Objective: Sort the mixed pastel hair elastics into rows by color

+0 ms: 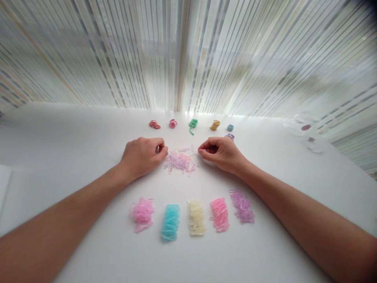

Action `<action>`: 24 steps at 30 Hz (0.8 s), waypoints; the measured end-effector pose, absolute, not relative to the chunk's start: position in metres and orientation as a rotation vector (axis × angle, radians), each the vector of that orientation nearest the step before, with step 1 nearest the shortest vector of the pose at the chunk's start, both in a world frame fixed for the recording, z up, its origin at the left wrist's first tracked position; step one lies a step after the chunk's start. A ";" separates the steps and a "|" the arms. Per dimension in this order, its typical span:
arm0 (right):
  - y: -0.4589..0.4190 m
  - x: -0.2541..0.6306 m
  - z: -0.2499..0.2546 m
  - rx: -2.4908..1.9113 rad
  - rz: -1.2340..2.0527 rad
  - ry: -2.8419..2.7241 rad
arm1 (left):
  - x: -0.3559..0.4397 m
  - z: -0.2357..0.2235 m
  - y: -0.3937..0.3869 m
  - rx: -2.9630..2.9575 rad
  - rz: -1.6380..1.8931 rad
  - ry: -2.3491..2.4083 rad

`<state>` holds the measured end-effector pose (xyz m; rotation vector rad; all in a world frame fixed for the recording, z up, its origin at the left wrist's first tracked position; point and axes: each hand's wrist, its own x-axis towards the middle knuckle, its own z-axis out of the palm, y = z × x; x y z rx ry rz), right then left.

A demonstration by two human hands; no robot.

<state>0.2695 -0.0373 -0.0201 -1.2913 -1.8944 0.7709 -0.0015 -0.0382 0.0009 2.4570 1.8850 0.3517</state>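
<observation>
A loose pile of mixed pastel loom rubber bands (180, 160) lies on the white table between my hands. My left hand (144, 155) rests at the pile's left edge, thumb and forefinger pinched together; whatever they hold is too small to make out. On the other side, my right hand (222, 154) is closed in a pinch, with a faint pale rubber band (193, 153) reaching its fingertips. Nearer to me, bands are sorted by colour: a light pink bunch (143, 213), a turquoise bundle (171, 222), a cream one (196, 218), a bright pink one (219, 214) and a purple one (242, 206).
Along the back sit small coils: red (154, 124), pink (173, 124), green (193, 125), yellow (215, 125), blue (230, 127) and purple (229, 136). Clear plastic pieces (306, 127) lie at the right. A striped string curtain (182, 55) hangs behind the white table (88, 129).
</observation>
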 end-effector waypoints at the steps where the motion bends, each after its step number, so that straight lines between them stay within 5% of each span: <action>1: -0.037 0.269 -0.020 -1.290 0.769 -1.894 | -0.001 0.001 -0.038 2.458 0.352 1.885; 24: -0.040 0.270 -0.018 -1.302 0.729 -1.824 | -0.003 -0.004 -0.035 2.457 0.403 1.856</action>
